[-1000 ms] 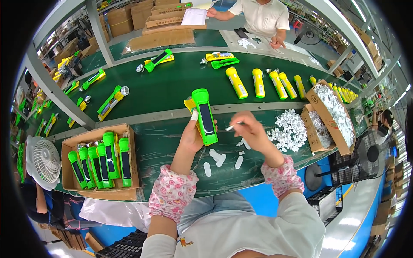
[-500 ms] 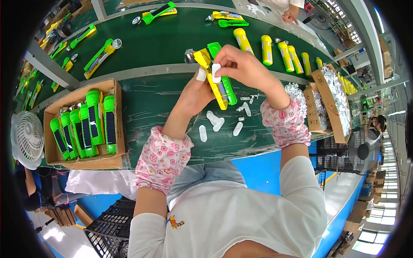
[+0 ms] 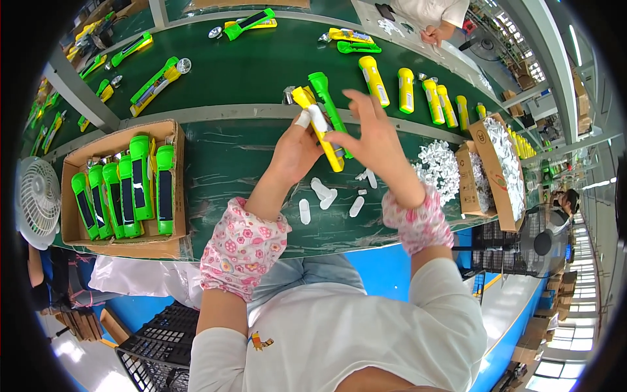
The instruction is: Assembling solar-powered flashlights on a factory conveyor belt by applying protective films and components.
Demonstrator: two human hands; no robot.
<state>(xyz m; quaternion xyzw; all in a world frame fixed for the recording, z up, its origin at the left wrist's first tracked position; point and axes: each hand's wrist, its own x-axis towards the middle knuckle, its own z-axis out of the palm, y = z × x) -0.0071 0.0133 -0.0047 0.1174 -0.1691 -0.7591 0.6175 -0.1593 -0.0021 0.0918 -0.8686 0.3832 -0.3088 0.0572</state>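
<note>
Head view: an opened flashlight (image 3: 325, 138), made up of a yellow shell (image 3: 336, 160) and a green shell (image 3: 318, 83), is held above the tabletop (image 3: 228, 160) by the left hand (image 3: 296, 152). The yellow shell is grasped by the fingers of that hand, with the white-covered thumb (image 3: 302, 119) laid along its edge; it seems to be tilted this way so that the inside is turned up and can be reached. A white strip (image 3: 315, 117) is seen on the yellow shell's upper part. The right hand (image 3: 377, 140) is spread alongside, its fingers released and parted, with nothing seen grasped; whether the shell is pressed by its thumb cannot be told.

Loose white strips (image 3: 304, 212) are laid just below the hands, presumably for easy reach, while white scraps (image 3: 437, 171) are heaped farther right, apart from them. At the left, green-backed flashlights (image 3: 140, 179) are leaned side by side in an open cardboard box (image 3: 180, 202), apparently to save room. Beyond the metal rail (image 3: 215, 112), yellow flashlights (image 3: 373, 81) are spaced out.
</note>
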